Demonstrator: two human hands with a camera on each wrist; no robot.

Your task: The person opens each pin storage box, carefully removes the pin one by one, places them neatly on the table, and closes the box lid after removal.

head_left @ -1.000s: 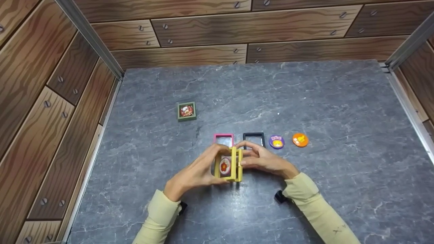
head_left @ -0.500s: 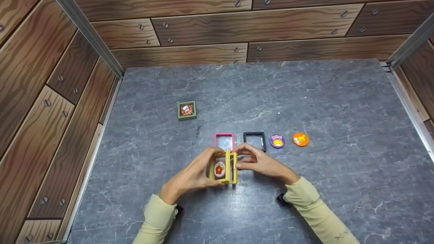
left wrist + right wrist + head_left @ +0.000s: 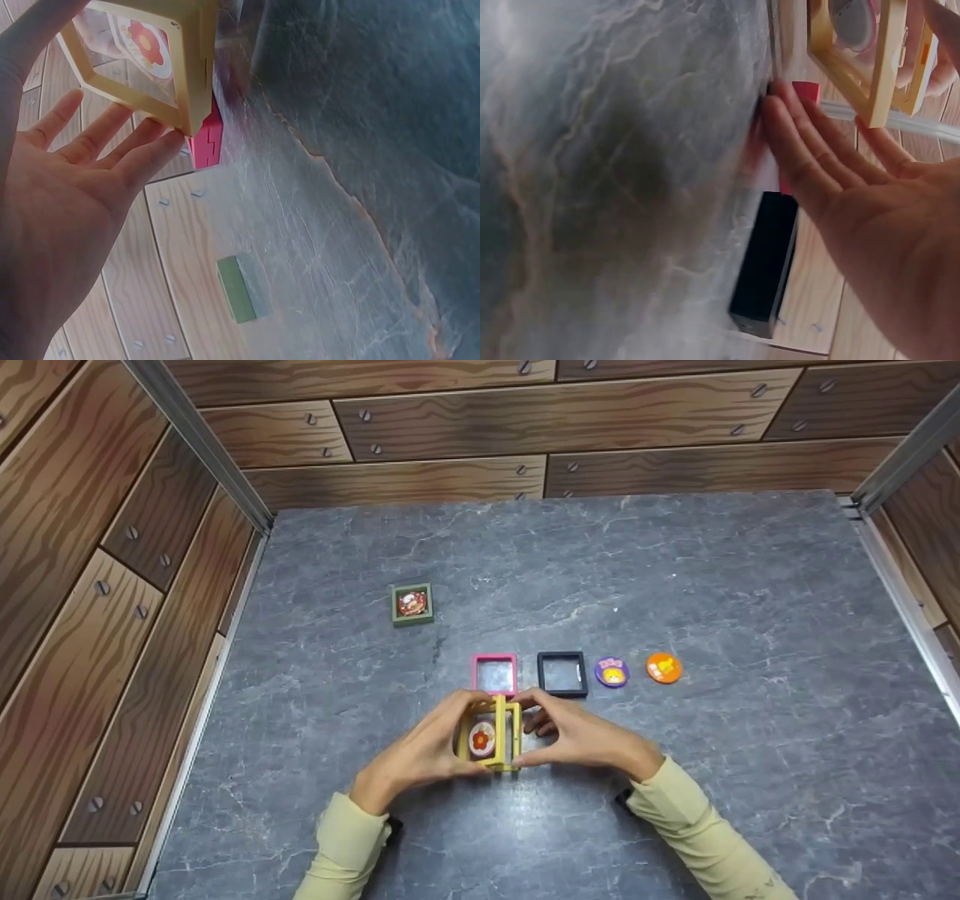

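A yellow display frame [image 3: 499, 735], its two hinged halves partly apart, stands on edge between my hands. Against its clear film shows a round badge [image 3: 481, 739] with a red flower on white. My left hand [image 3: 411, 754] grips the left half, thumb at the near edge and fingers at the far edge. My right hand [image 3: 592, 739] spans the right half with thumb and index finger on opposite edges; its other fingers extend behind, clear of the frame in the right wrist view. Just beyond lies a pink frame [image 3: 493, 658], with a black frame [image 3: 543, 675] to its right.
A purple badge [image 3: 613, 673] and an orange badge [image 3: 664, 668] lie right of the black frame. Farther back on the left sits a green frame [image 3: 412, 622] with a red badge inside. Wood-patterned walls [image 3: 442, 427] border the grey marbled table [image 3: 712, 585].
Both hands have drawn the yellow frame slightly left and nearer to me, uncovering the pink and black frames. My right thumb has slid down to the frame's near edge.
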